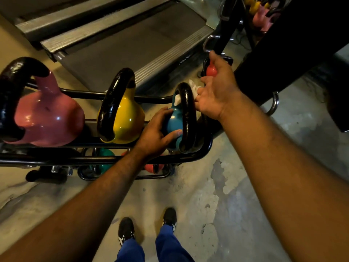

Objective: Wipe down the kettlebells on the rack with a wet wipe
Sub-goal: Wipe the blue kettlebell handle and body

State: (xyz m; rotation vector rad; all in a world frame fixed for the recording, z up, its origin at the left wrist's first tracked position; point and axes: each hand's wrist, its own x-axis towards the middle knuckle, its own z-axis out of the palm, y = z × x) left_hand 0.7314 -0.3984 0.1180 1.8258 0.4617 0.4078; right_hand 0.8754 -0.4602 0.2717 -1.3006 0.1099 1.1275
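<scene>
A black tubular rack (56, 159) carries three kettlebells with black handles on its top tier: pink (49, 118) at the left, yellow (126, 120) in the middle, blue (174, 121) at the right end. My left hand (156, 133) grips the blue bell's body, thumb on its near side. My right hand (215, 91) holds a white wet wipe (193, 87) against the far upper part of the blue bell's black handle (188, 114); a bit of the wipe shows inside the handle loop.
A lower tier holds a green kettlebell (104, 154) and a red one (153, 168). A treadmill deck (132, 40) lies behind the rack. A red bell (210, 69) and a black post (226, 31) stand beyond my right hand. Concrete floor and my shoes are below.
</scene>
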